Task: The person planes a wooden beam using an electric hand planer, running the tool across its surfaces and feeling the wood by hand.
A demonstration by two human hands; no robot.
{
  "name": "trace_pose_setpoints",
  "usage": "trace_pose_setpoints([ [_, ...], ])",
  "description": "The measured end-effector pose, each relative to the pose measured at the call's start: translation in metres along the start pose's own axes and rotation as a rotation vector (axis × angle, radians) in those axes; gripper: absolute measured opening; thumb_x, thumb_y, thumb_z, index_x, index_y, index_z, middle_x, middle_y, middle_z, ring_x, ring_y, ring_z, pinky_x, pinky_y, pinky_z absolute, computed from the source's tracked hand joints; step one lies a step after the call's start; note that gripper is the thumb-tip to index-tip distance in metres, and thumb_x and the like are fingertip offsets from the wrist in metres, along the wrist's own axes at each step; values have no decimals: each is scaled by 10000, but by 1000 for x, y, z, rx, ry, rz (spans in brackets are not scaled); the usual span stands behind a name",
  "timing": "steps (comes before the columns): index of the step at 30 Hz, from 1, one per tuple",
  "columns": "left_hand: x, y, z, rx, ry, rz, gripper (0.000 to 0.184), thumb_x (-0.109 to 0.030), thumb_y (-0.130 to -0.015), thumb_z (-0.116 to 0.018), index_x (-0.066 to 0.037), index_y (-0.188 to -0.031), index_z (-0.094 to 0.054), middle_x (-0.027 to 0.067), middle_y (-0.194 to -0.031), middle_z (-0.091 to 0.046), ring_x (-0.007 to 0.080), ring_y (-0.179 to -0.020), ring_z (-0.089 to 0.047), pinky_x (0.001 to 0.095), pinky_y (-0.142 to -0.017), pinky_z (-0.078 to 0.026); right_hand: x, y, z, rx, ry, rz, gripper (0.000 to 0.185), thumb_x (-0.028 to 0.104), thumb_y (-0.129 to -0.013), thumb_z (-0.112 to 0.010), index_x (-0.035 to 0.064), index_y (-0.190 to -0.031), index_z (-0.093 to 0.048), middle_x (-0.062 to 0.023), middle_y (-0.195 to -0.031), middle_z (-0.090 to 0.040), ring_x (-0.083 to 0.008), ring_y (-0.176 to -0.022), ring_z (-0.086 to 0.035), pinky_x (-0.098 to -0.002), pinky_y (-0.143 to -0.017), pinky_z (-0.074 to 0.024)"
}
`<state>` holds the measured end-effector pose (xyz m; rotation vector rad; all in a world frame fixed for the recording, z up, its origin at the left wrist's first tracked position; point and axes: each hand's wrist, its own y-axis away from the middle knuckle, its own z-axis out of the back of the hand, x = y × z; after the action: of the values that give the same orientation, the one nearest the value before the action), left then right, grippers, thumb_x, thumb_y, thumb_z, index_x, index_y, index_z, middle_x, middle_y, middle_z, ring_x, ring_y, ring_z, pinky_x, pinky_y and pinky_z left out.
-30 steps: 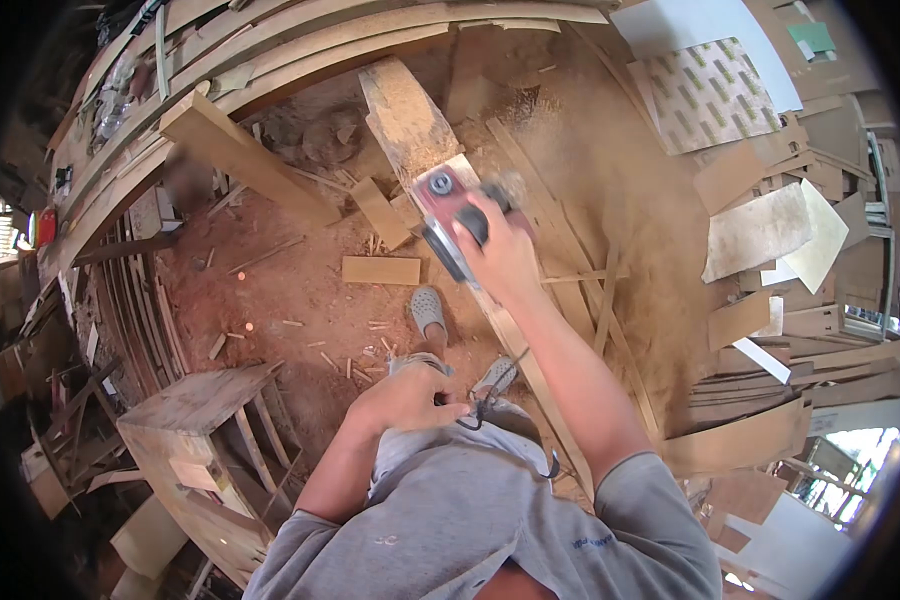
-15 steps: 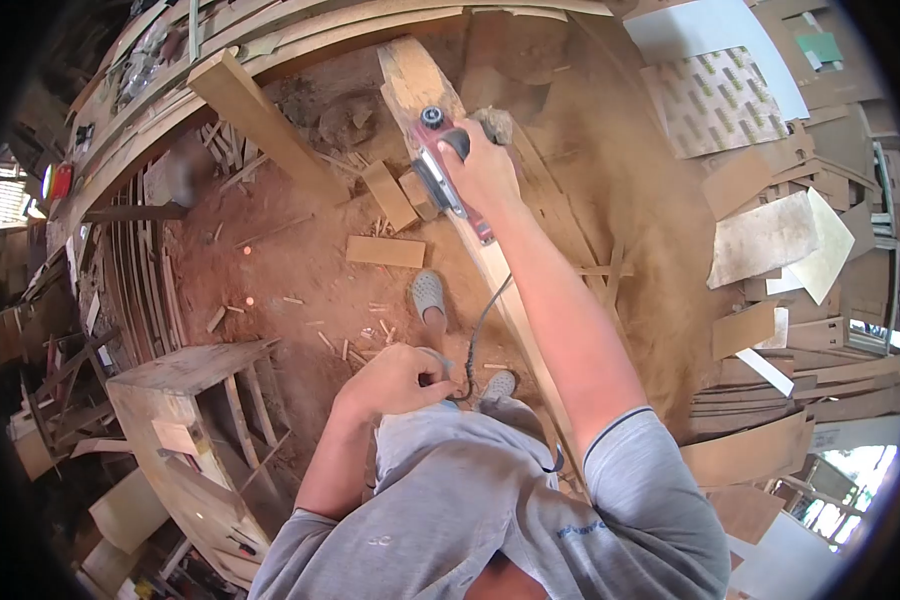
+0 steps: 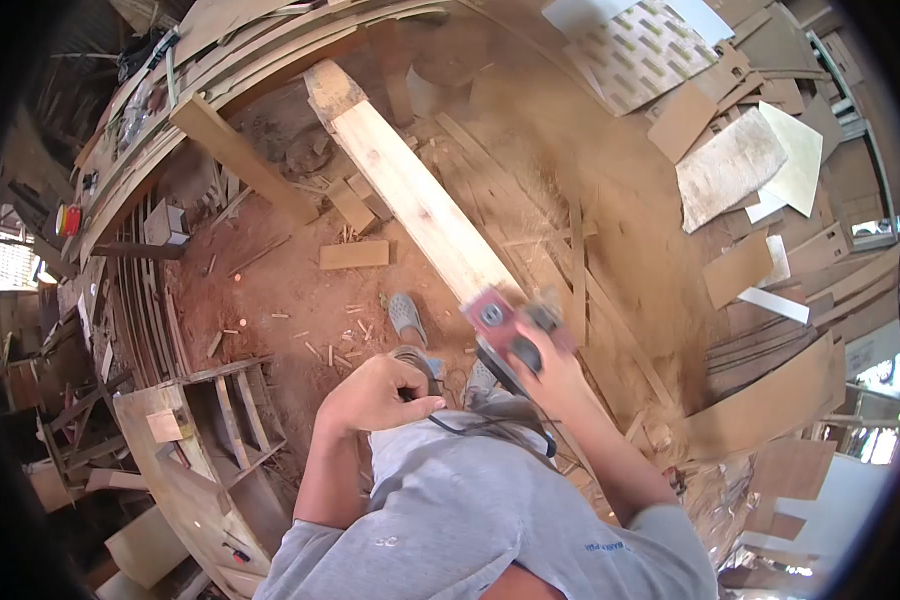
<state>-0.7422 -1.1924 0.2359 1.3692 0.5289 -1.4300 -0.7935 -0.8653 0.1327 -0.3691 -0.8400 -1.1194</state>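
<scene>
My right hand (image 3: 545, 370) is wrapped round the grip of a red and black electric planer (image 3: 492, 314). The planer rests on a long wooden plank (image 3: 420, 200), at the part nearer my body. Its surface is pale and smooth beyond the tool, with a rough brown patch at the far end. My left hand (image 3: 375, 392) is closed in front of my waist, on the planer's black power cord (image 3: 450, 428); the cord loops past my shirt towards the tool. Part of the cord inside the left fingers is hidden.
Offcuts (image 3: 355, 255) and wood scraps lie on the dusty ground. A wooden cabinet frame (image 3: 240, 430) stands at the left. Stacked boards (image 3: 300, 30) run across the back, with a post (image 3: 240, 155) beneath. Sheets and panels (image 3: 735, 165) are piled at the right. My shoe (image 3: 406, 318) is beside the plank.
My right hand has drawn the planer back along the plank from near its far end towards my body. Pale, planed wood now shows along that stretch. The left hand stays near my waist.
</scene>
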Motion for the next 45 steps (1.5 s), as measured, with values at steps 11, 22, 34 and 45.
trace_pose_setpoints([
  [11,5,-22,-43,249,-20,24,362,-299,-935,-852,-10,-756,-728,160,-696,-696,309,-654,-690,433,-639,-521,-32,126,52,6,38,-180,558,270,-985,-817,168,-1498,-622,-231,-1292,-743,-460,-1072,-769,-511,-878,-640],
  [22,54,-8,-12,102,11,-29,364,-295,-934,-860,-21,-739,-720,119,-656,-666,223,-589,-637,388,-588,-493,39,-177,-40,-30,125,28,531,353,-1005,-771,171,-1478,-612,-295,-1176,-765,-496,-1009,-756,-574,-866,-613],
  [34,45,19,-71,26,10,64,394,-331,-952,-850,-8,-761,-729,125,-683,-696,241,-619,-662,412,-616,-515,55,-272,-50,20,55,82,534,411,-1029,-700,140,-1482,-614,-296,-1202,-772,-489,-1146,-737,-548,-1020,-579],
  [45,-33,29,-266,37,-73,24,372,-270,-934,-872,-19,-718,-705,113,-661,-674,248,-606,-629,404,-620,-501,-61,39,59,57,25,2,514,378,-1033,-704,169,-1482,-567,-310,-1078,-768,-515,-1001,-752,-603,-853,-603],
])
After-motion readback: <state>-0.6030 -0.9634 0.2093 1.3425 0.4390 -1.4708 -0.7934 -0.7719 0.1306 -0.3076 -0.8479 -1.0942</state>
